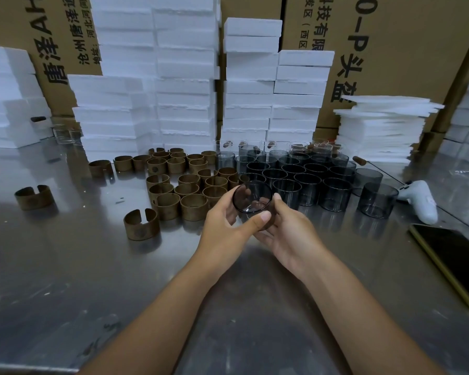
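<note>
Both hands hold one smoky grey glass cup [252, 197] above the steel table [65, 266], its mouth tilted toward me. My left hand [225, 223] curls round its left side, and my right hand [282, 234] wraps it from below and the right, thumb on the front wall. Behind the cup stand several more grey glass cups [309, 182] in rows. To their left sit several brown split sleeve rings [187, 188], some loose farther left [34, 197].
Stacks of white foam blocks [152, 77] and thin foam sheets [382, 131] line the back, with cardboard boxes [406, 50] behind. A white controller [420, 201] and a dark phone [455, 261] lie at the right.
</note>
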Available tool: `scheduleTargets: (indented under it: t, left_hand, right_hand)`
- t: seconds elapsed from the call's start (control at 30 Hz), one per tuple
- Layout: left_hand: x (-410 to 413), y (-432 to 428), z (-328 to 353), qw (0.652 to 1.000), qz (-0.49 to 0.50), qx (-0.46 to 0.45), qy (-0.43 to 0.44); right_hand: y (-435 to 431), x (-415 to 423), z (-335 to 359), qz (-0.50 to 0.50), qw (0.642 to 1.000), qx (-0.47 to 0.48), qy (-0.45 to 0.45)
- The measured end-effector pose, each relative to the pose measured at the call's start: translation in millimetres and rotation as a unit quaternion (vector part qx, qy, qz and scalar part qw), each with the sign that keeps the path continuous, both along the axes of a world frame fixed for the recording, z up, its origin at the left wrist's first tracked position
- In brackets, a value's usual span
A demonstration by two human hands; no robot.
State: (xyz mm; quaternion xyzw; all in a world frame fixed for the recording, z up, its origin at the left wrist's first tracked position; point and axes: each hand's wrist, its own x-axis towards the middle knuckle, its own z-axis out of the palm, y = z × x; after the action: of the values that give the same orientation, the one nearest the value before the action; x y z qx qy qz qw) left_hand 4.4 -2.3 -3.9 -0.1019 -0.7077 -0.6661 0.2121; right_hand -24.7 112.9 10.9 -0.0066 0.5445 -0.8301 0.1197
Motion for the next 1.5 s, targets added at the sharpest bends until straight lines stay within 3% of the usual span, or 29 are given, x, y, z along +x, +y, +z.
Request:
scheduleTargets:
  t: [0.33,0.6,0.8,0.93,1.07,1.3,1.5]
  left_hand:
    - [-2.7,-1.6,-3.4,1.0,-0.009,0.017,0.007]
    - [-2.4,-2.6,-3.6,0.999,-0.006,0.02,0.027]
    - [-2.3,-2.4,-2.8,0.999,0.008,-0.007,0.037]
    - [-1.1,-2.2,-1.8,0.998,0.022,-0.04,0.033]
    - [-1.6,-0.6,-2.8,0.998,0.03,-0.052,0.024]
    - [-1.2,-0.4,-2.2,0.999,0.009,-0.046,0.003]
    - [0.7,0.4,1.6,0.997,0.011,0.062,-0.053]
  right_hand:
    - [0.9,4.1,1.3,0.097,0.992,-0.057,-0.056]
    - [0.7,3.3,-0.6,0.143,0.986,-0.022,-0.083]
    - [0.0,1.7,-3.3,0.134,0.986,0.001,-0.097]
    - [0.4,-0.7,-4.3,0.072,0.994,0.012,-0.086]
    - [3.2,-2.3,-2.2,0.015,0.997,-0.028,-0.075]
    - [4.6,-0.3,1.3,0.04,0.994,-0.075,-0.066]
    - [-2.8,6.0,2.1,-0.006,0.997,0.068,0.025]
